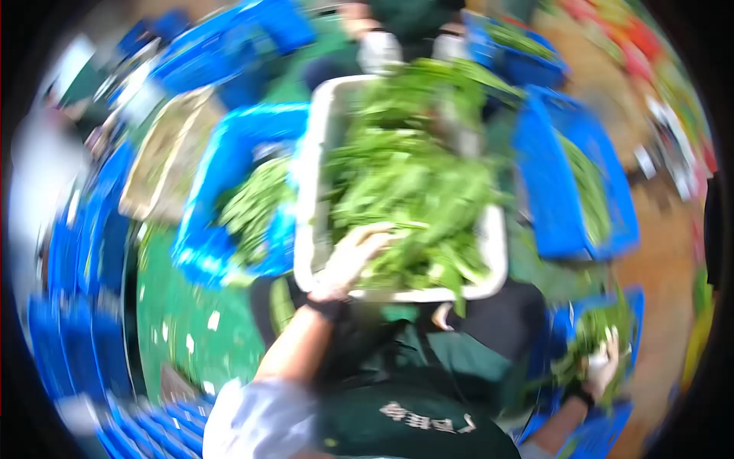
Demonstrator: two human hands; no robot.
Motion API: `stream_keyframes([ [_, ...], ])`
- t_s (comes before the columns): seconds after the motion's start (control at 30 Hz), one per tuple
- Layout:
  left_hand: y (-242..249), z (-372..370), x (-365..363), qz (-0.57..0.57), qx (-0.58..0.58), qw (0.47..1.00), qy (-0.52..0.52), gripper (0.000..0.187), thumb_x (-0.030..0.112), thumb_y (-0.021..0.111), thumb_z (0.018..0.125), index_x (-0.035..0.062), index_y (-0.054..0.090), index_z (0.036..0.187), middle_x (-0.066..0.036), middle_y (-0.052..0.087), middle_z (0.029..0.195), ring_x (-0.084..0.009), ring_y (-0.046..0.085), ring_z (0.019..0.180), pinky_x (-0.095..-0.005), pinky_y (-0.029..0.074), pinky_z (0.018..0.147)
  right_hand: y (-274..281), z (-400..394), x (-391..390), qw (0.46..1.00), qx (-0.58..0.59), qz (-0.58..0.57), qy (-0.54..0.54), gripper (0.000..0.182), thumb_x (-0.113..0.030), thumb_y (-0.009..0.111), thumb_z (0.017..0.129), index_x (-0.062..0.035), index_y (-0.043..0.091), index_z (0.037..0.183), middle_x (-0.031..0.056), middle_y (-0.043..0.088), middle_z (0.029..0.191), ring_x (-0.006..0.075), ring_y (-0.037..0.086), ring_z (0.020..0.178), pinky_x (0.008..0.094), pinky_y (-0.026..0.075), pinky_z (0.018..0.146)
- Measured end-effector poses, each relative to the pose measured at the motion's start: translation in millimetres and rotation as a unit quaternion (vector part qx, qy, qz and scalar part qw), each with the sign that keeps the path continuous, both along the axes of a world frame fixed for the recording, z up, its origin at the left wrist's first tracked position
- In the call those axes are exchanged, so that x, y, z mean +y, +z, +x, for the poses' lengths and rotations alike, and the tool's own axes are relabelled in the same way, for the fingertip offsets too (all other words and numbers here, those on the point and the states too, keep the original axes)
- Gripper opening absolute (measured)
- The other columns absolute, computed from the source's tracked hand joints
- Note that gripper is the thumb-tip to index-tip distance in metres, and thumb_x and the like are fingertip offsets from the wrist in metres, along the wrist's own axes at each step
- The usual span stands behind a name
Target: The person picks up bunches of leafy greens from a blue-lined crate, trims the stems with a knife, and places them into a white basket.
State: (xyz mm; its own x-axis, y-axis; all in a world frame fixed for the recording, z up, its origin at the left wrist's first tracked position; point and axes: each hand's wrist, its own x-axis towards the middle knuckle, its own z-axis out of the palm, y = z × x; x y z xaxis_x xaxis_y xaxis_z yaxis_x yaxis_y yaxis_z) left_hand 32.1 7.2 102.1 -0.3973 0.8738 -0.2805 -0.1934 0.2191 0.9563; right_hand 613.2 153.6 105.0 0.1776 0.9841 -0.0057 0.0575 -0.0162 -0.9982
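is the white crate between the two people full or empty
Full: leafy greens are heaped across most of the white crate.

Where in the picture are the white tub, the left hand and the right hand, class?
White tub (pixel 306 191): head view, on its left wall.
Left hand (pixel 354 256): head view, on the back of the hand.
Right hand (pixel 604 364): head view, on the middle of the hand.

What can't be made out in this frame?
- White crate's floor: head view, buried under leafy greens.
- Left hand's grip: head view, blurred among leaves.
- Right hand's grip: head view, blur and overlapping leaves.
- Apron lettering: head view, small and blurred.
- Co-worker's head: head view, cut off by top edge.
- Far-left background: head view, smeared.
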Motion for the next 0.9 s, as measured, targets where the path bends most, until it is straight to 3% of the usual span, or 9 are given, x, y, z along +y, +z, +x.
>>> stream_keyframes([
  [0.1,2,-41,-16,-0.007,0.051,0.999,0.004,0.040,0.032,0.056,0.092,0.0039,0.061,0.120,-0.005,0.064,0.116,-0.0167,0.057,0.108,-0.0289,0.043,0.096,55,-179,6,0.982,0.039,-0.045,0.180,0.055,-0.020,0.049,0.088,-0.0024,0.040,0.139,0.0095,0.063,0.107,0.0016,0.050,0.061,0.0113,0.036,0.046],
  [0.27,22,-153,-83,0.002,0.236,0.967,0.093,0.035,0.019,0.057,0.088,0.0007,0.060,0.117,-0.011,0.063,0.114,-0.0217,0.059,0.102,-0.0318,0.046,0.090,15,-383,-58,0.855,-0.067,-0.284,0.430,0.033,-0.012,0.054,0.088,0.0034,0.059,0.117,0.0102,0.067,0.084,0.0099,0.054,0.055,0.0206,0.043,0.050],
  [0.3,15,-180,-91,-0.047,0.179,0.974,0.127,0.037,0.019,0.056,0.090,0.0003,0.057,0.122,-0.010,0.063,0.114,-0.0206,0.058,0.103,-0.0319,0.046,0.089,-4,-400,-65,0.828,-0.146,-0.153,0.519,0.033,-0.011,0.054,0.087,0.0039,0.061,0.116,0.0108,0.068,0.086,0.0089,0.054,0.056,0.0204,0.043,0.052],
  [0.37,16,-191,-97,-0.096,0.154,0.968,0.173,0.037,0.020,0.055,0.093,-0.0012,0.055,0.124,-0.008,0.064,0.110,-0.0144,0.060,0.102,-0.0276,0.046,0.090,-5,-426,-70,0.859,-0.047,-0.336,0.384,0.033,-0.010,0.055,0.086,0.0039,0.061,0.115,0.0093,0.068,0.089,0.0085,0.053,0.055,0.0205,0.044,0.052],
  [0.53,-25,-162,-31,-0.068,0.113,0.989,-0.061,0.040,0.012,0.066,0.086,-0.0015,0.056,0.122,-0.009,0.064,0.111,-0.0150,0.060,0.101,-0.0296,0.047,0.091,-2,-444,-14,0.893,-0.068,-0.268,0.355,0.041,-0.018,0.055,0.087,0.0012,0.057,0.122,0.0101,0.068,0.095,0.0084,0.057,0.059,0.0196,0.044,0.051],
  [0.6,-52,-148,23,-0.047,0.275,0.945,-0.170,0.072,0.039,0.072,0.075,-0.0050,0.050,0.128,-0.028,0.059,0.116,-0.0360,0.057,0.111,-0.0391,0.044,0.098,6,-433,0,0.917,-0.028,-0.258,0.304,0.035,-0.017,0.056,0.086,-0.0032,0.061,0.118,0.0109,0.070,0.095,0.0095,0.059,0.058,0.0198,0.046,0.050],
  [0.77,-119,-113,142,-0.254,0.465,0.840,-0.117,0.133,0.052,0.084,0.057,0.0009,0.002,0.149,-0.028,0.026,0.148,-0.0398,0.023,0.139,-0.0469,0.025,0.112,-35,-393,17,0.920,0.072,-0.331,0.196,0.036,-0.019,0.061,0.087,-0.0078,0.057,0.120,0.0136,0.067,0.100,0.0141,0.061,0.062,0.0218,0.046,0.052],
  [0.83,-147,-89,160,-0.306,0.439,0.843,-0.054,0.136,0.053,0.085,0.057,0.0024,-0.002,0.149,-0.025,0.030,0.147,-0.0370,0.023,0.140,-0.0496,0.023,0.112,-86,-395,20,0.927,0.149,-0.314,0.144,0.030,-0.014,0.068,0.084,-0.0071,0.055,0.110,0.0125,0.061,0.092,0.0192,0.062,0.068,0.0255,0.048,0.052],
  [0.9,-186,-89,174,-0.340,0.444,0.825,-0.081,0.116,0.045,0.082,0.064,0.0038,0.015,0.148,-0.020,0.057,0.126,-0.0312,0.053,0.119,-0.0439,0.036,0.105,-115,-419,41,0.905,0.129,-0.374,0.154,0.043,-0.018,0.073,0.080,-0.0065,0.053,0.116,0.0136,0.060,0.098,0.0217,0.061,0.068,0.0290,0.049,0.052],
])
